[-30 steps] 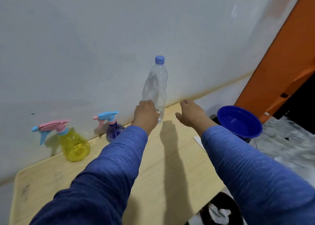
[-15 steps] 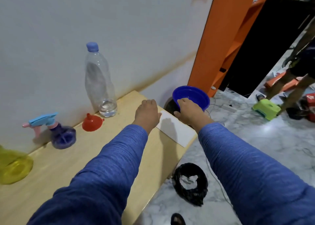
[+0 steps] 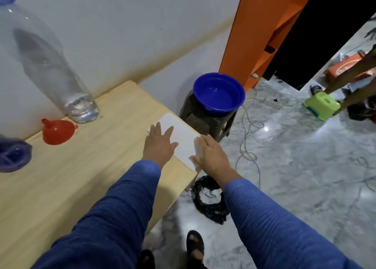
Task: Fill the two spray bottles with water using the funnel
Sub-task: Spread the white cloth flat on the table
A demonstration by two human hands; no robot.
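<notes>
Head view: both hands empty, no filling started.
Purple spray bottle (image 3: 14,156) at left edge, red funnel (image 3: 58,131) lying unused by water bottle (image 3: 48,65); left hand (image 3: 159,144) spread flat, right hand (image 3: 210,156) open on white sheet (image 3: 183,138); second sprayer out of frame.

the clear water bottle (image 3: 50,69) was blurred, its blue cap cut by the top left corner. the purple spray bottle (image 3: 13,154) was a smear, cut off at the left edge. the right hand (image 3: 211,156) hid the white sheet's (image 3: 181,138) corner at the table's (image 3: 71,183) right edge.
</notes>
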